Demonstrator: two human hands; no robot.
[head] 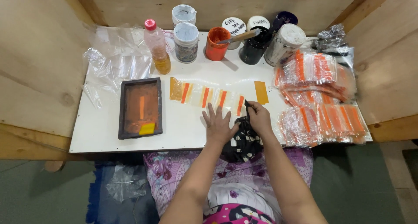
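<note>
Left hand (217, 125) spread flat on the surface (109, 139); right hand (258, 117) pinching a soft, light black cloth (246, 139), best gripped bunched.

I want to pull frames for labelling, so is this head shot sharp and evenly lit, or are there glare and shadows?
Head view: mostly sharp and evenly lit; jars cast short soft shadows on the white table; glare glints on the clear plastic bags; the left hand and right hand look clear; table edges bow slightly.

You're at a small screen-printing workshop: ink jars (216, 43), a framed screen (140, 107), plywood walls (39, 63)
</note>
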